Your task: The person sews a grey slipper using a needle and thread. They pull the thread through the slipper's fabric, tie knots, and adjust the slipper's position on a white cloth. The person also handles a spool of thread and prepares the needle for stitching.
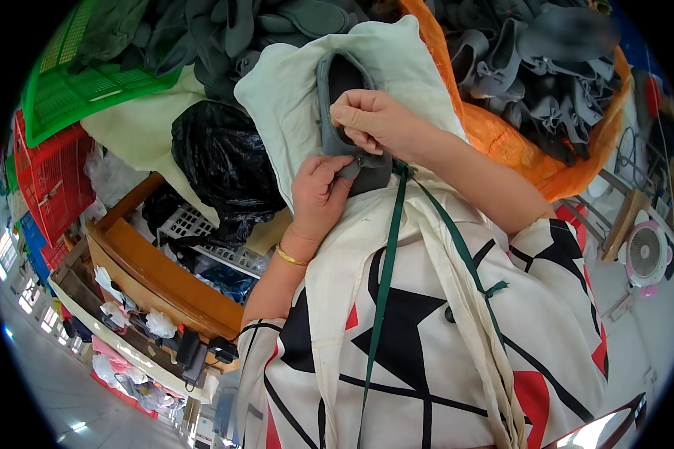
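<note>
- So the left hand [318, 196] pinches the grey shoe upper [342, 112] at its 6 o'clock edge.
- Right hand [372, 120] grips its 3 o'clock rim.
- Orange bag [502, 135] crowds at 2 o'clock, black bag [217, 161] at 9; little room.

Single head-worn fisheye view, looking steeply down the person's front from close above, forearms entering from the lower edge, left hand [318, 196] and right hand [372, 120] near frame centre, straight edges such as the wooden table [153, 273] rim bending toward the dark circular border.
</note>
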Demonstrator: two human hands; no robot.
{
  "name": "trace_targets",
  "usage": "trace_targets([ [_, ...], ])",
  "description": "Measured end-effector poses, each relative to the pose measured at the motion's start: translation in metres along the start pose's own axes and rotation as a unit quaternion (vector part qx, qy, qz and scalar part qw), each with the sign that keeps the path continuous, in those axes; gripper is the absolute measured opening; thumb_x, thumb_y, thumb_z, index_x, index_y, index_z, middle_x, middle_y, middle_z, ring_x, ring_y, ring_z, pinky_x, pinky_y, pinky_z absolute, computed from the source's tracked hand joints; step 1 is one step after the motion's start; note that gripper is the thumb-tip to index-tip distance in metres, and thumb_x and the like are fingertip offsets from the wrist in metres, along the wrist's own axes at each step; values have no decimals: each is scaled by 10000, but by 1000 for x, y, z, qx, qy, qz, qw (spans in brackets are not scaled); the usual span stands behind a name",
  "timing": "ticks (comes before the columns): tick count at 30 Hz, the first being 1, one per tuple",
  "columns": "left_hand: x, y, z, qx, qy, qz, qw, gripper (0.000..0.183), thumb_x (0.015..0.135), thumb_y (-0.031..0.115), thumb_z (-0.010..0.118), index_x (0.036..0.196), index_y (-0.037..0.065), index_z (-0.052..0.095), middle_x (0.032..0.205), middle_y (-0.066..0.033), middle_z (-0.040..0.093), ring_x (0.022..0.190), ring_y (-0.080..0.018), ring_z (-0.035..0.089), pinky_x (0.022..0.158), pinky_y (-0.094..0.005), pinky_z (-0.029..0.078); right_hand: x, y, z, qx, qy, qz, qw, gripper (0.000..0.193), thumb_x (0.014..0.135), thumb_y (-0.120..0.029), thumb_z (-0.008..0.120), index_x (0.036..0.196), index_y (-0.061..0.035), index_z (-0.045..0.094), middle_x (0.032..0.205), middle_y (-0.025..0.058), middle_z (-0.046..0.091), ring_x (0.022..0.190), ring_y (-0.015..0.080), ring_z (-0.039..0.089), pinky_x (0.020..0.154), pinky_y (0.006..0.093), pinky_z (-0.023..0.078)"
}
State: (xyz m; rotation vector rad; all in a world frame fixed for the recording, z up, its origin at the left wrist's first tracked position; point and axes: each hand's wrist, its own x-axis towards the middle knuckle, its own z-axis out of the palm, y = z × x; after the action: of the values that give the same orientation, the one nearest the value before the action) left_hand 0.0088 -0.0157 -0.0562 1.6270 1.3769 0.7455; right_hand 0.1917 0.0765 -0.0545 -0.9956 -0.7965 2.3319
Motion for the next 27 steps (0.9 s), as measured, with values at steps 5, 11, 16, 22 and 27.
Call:
trace_targets([
  [5,5,2,-4,12,-19,18,1000,275,726,-26,705,988,55,682,846,-105,616,756,-269,600,656,-336,489,-5,-1,2,-42,52,19,998,199,972,-266,575,938,-70,581,693,0,600,525,42,517,449,185,380],
  [11,14,-1,-14,25,-79,53,995,232,788,-13,696,1014,34,681,888,-106,623,758,-239,612,651,-296,491,-11,-9,4,-99,48,72,991,189,994,-272,546,926,-98,573,682,-41,588,511,15,488,428,170,347],
  [16,20,-2,-18,27,-121,47,991,208,790,-4,680,994,36,668,878,-114,617,753,-275,609,653,-326,496,-7,-8,5,-70,37,50,996,214,996,-285,541,919,-87,567,623,-48,512,497,24,443,424,181,326],
  [22,19,-4,-17,6,-119,25,993,196,773,6,672,967,32,658,864,-133,605,743,-316,609,652,-365,499,2,1,1,52,57,1,997,223,986,-264,563,912,-53,565,593,-36,466,485,41,393,415,209,283],
  [27,19,1,-20,11,-131,-18,991,165,794,22,657,960,23,658,835,-138,603,725,-316,602,633,-369,486,5,1,4,92,69,-3,993,237,988,-275,568,916,-50,565,579,-41,441,477,39,357,411,210,255],
])
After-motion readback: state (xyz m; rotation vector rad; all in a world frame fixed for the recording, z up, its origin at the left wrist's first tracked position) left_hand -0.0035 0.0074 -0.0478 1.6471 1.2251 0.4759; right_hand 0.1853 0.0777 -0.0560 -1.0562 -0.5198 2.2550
